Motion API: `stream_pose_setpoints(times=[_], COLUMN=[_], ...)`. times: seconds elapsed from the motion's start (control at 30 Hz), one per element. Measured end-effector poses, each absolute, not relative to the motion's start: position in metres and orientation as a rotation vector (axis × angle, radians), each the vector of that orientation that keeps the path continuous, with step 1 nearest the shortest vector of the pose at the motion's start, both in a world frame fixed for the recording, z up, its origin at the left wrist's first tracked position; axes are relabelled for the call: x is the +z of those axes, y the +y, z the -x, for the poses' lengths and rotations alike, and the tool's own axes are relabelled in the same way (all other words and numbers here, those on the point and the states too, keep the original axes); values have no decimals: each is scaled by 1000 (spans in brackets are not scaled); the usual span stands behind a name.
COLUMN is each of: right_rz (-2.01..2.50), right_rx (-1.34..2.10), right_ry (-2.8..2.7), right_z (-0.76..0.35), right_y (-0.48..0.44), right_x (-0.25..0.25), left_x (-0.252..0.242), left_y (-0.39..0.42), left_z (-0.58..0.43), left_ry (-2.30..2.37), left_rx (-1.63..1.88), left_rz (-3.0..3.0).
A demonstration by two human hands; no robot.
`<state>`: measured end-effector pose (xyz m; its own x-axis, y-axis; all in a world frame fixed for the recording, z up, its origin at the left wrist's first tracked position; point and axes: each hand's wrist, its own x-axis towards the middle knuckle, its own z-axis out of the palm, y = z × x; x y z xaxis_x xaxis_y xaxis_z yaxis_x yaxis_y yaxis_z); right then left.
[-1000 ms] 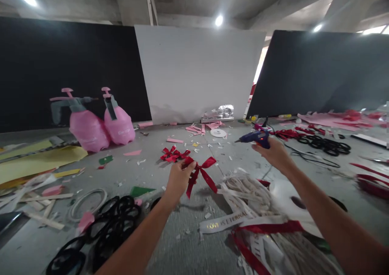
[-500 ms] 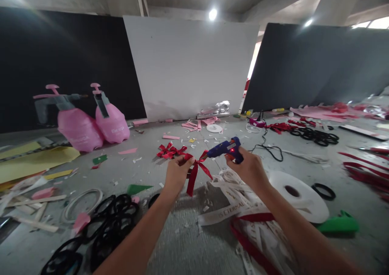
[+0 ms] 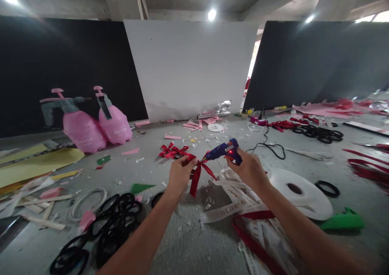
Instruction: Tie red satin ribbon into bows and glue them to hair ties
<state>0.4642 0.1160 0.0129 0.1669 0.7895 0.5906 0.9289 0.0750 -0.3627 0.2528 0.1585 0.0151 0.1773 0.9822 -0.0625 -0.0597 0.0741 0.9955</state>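
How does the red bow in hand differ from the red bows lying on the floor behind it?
The held red bow is pinched in the left hand above the floor, tails hanging down; the floor bows lie flat and untouched. The held bow is single; the floor bows form a small cluster. The glue gun in the right hand points its nozzle at the held bow's knot, not at the floor bows. Both are shiny red ribbon.

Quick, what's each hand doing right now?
Left hand: closed, pinching the red ribbon bow.
Right hand: closed around the blue glue gun, nozzle at the bow's knot.
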Motion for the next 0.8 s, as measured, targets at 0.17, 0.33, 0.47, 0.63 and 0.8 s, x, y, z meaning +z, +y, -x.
stream_pose_setpoints(times=[0.17,0.33,0.47,0.63,0.8], right_rz=[1703,1712,1696,1705,1754], right_rx=[-244,-205,-191,-231,-247], right_ry=[-1655,-1661,-1664,-1668,-1638], right_z=[-465,-468,-469,-470,-467], right_y=[115,115,114,115,114], right_x=[13,11,10,8,11], left_x=[16,15,13,12,11], left_y=[158,158,159,160,158], left_z=[-252,-251,-250,-250,-252], left_ry=[1055,1038,1045,1062,1036], left_rx=[1076,1080,1088,1095,1093], left_rz=[-1196,-1206,-1208,-1230,-1188])
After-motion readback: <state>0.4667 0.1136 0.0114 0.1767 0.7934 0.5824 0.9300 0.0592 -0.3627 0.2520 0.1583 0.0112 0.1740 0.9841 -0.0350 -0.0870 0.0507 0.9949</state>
